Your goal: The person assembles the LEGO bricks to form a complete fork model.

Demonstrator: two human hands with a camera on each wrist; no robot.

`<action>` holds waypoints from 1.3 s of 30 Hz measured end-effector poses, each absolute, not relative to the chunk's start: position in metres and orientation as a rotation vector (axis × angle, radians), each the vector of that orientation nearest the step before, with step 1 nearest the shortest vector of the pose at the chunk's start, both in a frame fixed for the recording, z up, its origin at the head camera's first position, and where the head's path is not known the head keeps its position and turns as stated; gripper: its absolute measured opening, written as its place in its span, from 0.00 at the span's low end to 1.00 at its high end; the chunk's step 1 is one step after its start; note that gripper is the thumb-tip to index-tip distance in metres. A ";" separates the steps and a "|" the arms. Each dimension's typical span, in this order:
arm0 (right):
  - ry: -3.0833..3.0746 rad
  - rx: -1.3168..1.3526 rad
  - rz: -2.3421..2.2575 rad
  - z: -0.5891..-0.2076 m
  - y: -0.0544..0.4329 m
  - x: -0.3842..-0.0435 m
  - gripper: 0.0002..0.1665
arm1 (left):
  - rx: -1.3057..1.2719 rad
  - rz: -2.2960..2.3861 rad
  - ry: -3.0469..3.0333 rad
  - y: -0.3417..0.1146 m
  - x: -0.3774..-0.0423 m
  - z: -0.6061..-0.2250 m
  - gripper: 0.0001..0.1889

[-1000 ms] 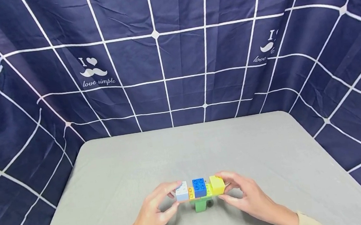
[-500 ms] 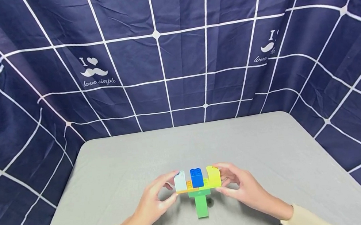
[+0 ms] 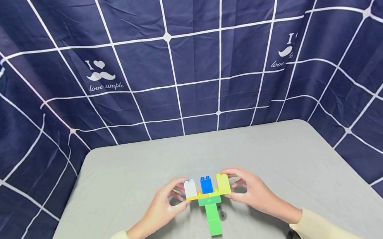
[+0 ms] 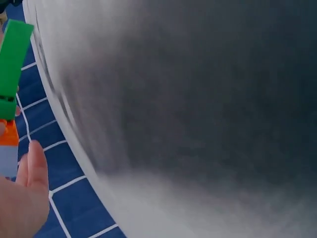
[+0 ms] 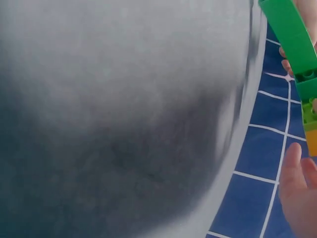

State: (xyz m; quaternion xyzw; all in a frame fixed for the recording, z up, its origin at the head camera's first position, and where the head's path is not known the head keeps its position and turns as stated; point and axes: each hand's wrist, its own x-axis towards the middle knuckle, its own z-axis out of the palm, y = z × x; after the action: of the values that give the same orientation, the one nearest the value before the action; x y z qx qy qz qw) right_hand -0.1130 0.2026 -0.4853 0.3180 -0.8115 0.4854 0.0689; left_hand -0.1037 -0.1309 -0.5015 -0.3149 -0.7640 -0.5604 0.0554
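Note:
Between my two hands is a toy building-brick assembly shaped like a trident. Its green stem (image 3: 213, 219) points toward me, with a wider green brick (image 3: 209, 200) above. Across that lie an orange brick (image 3: 197, 197) and a lime brick (image 3: 216, 192). On top stand a white brick (image 3: 190, 189), a blue brick (image 3: 206, 185) and a yellow brick (image 3: 223, 184). My left hand (image 3: 162, 205) pinches the white and orange end between thumb and fingers. At the yellow end, my right hand (image 3: 255, 191) pinches likewise. Both wrist views catch the green stem (image 4: 14, 64) only at their edges.
A grey table (image 3: 140, 167) spreads out under the hands, its rounded far edge near a dark blue curtain (image 3: 192, 57) with white grid lines. The curtain also runs along both sides. A small dark spot (image 3: 223, 216) lies on the table beside the stem.
The assembly has tilted: its top has gone up and away from me, and more of the green stem shows. Both hands have moved slightly forward with it, keeping their grip.

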 end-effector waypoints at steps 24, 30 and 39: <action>-2.727 0.805 1.393 -0.497 0.201 -0.143 0.36 | -0.686 -1.740 -2.608 -0.127 -0.131 -0.508 0.30; -2.824 0.762 1.396 -0.493 0.197 -0.148 0.36 | -0.573 -1.731 -2.693 -0.128 -0.136 -0.507 0.28; -2.873 0.730 1.503 -0.495 0.195 -0.154 0.36 | -0.558 -1.649 -2.779 -0.124 -0.142 -0.507 0.28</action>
State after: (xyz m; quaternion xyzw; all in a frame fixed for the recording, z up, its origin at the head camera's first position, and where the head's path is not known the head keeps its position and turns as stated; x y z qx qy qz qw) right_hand -0.1544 0.1952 -0.4950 0.2186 -0.8609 0.4504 -0.0908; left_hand -0.1424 -0.1238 -0.5071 -0.1698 -0.8454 -0.5017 -0.0687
